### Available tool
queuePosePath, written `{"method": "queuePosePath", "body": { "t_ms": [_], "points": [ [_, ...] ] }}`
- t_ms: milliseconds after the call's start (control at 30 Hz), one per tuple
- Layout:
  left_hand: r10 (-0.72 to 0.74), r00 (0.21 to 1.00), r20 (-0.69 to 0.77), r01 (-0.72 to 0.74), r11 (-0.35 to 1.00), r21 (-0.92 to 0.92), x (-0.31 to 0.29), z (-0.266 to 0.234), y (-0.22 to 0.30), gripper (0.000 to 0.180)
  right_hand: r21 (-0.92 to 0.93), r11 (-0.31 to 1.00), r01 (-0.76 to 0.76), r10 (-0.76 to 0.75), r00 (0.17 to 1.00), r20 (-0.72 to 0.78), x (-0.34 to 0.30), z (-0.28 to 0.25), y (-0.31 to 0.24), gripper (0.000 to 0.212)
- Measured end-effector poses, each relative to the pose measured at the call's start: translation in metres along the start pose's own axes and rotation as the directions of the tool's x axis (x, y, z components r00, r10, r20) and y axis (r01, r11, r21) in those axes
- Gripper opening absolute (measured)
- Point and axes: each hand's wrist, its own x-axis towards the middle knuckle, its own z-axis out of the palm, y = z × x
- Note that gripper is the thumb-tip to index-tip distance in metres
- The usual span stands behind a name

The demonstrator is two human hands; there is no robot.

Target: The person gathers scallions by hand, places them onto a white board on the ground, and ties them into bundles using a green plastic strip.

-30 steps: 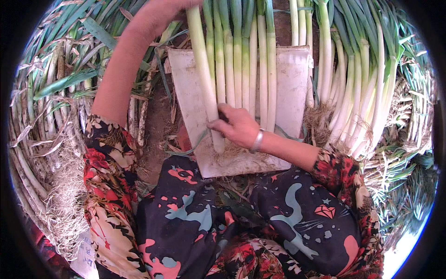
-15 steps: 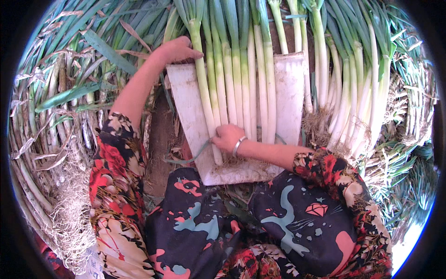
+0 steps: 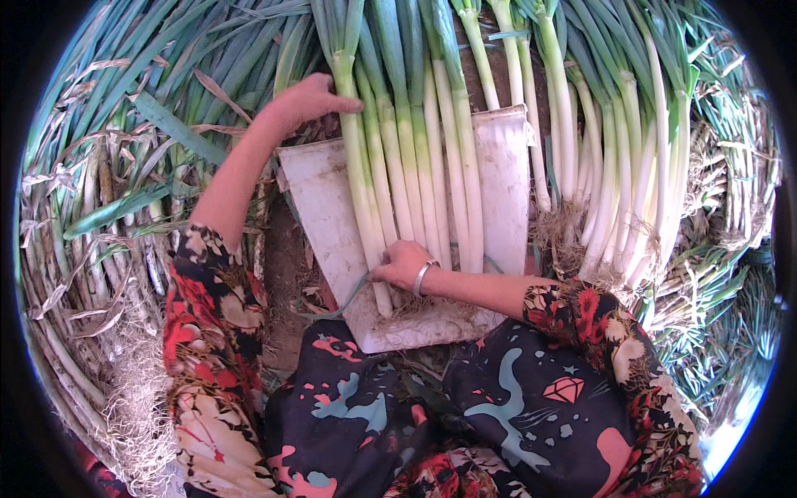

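Note:
Several long green onions (image 3: pixel 427 158), white below and green above, lie side by side on a dirt-smeared white board (image 3: pixel 320 199). My left hand (image 3: pixel 307 101) is at the upper left of this bunch, its thumb across the leftmost stalk and its fingers partly hidden behind it. Lower down, my right hand (image 3: pixel 404 266), with a silver bracelet (image 3: pixel 425 277) at the wrist, closes over the white stalks just above the roots. A thin green strip (image 3: pixel 342 305) runs out from the bunch by the right hand's fingertips. Another bit of it shows on the bunch's right side.
A large heap of untrimmed onions (image 3: pixel 124 257) with dry leaves fills the left. To the right of the board lie cleaner onions (image 3: pixel 635 166) with roots on, and more bundles (image 3: pixel 739 183) beyond. My knees in dark printed cloth (image 3: pixel 531 407) border the board's near edge.
The board and bunch appear slightly lower and further left, as the whole view has shifted. Both hands keep about the same places on the stalks.

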Motion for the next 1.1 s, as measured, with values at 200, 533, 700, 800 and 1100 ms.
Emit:
{"method": "queuePosePath", "body": {
  "t_ms": [200, 533, 700, 800, 1100],
  "points": [
    [-0.018, 0.999, -0.041, 0.017, 0.999, -0.028, 0.001, -0.004, 0.008, 0.037, -0.029, 1.0, 0.011, -0.011, 1.0, -0.012, 0.0, 0.0, -0.003, 0.037],
    [-0.144, 0.989, 0.025, 0.146, 0.966, -0.212, 0.008, 0.01, 0.015, 0.032, 0.097, 0.995, -0.008, 0.007, 1.0, 0.018, 0.004, 0.006, 0.0, 0.041],
    [-0.145, 0.979, 0.141, 0.177, 0.953, -0.247, 0.029, 0.009, -0.019, 0.032, 0.115, 0.993, 0.039, -0.034, 0.998, -0.046, 0.006, 0.013, 0.007, 0.043],
    [-0.058, 0.989, 0.136, 0.099, 0.945, -0.313, 0.033, 0.017, -0.018, 0.034, 0.084, 0.984, 0.154, -0.147, 0.985, -0.087, -0.006, -0.003, 0.009, 0.036],
    [-0.068, 0.998, 0.009, 0.067, 0.995, 0.072, 0.028, -0.005, -0.044, 0.035, 0.374, 0.869, 0.323, 0.114, 0.606, -0.787, -0.038, -0.227, 0.046, 0.017]
  ]
}}
